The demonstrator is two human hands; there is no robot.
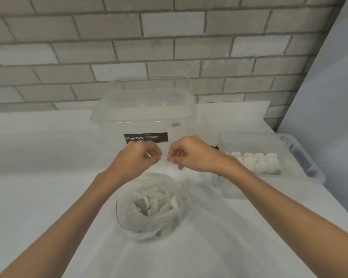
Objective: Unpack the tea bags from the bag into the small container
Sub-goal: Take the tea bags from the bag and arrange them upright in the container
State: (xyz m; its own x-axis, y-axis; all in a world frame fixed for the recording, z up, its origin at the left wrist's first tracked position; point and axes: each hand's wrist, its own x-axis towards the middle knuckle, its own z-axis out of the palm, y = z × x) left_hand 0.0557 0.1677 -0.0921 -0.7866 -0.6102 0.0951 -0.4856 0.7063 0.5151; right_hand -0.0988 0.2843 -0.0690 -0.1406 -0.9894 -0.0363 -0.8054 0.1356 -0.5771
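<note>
My flat table [48, 187] is plain white. Near me, the clear plastic bag [127, 217] has a thin dark line round its mouth and holds beige, off-white tea bags [159, 203]. The tall clear plastic box [145, 115] farther off carries 1 black label [145, 138] with white lettering. Right of it, the small clear plastic container [227, 183] holds white tea bags [257, 161] and has 1 blue clip [302, 160]. The far brick wall [109, 47] is grey, staggered, with darker joints.

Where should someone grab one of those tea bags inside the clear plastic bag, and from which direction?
By its top edge, pinched from straight above. The plastic bag stands with its mouth open upward, the tea bags sit packed roughly on end, and the bag's walls block the sides. The left hand and right hand appear to pinch its far rim.
</note>
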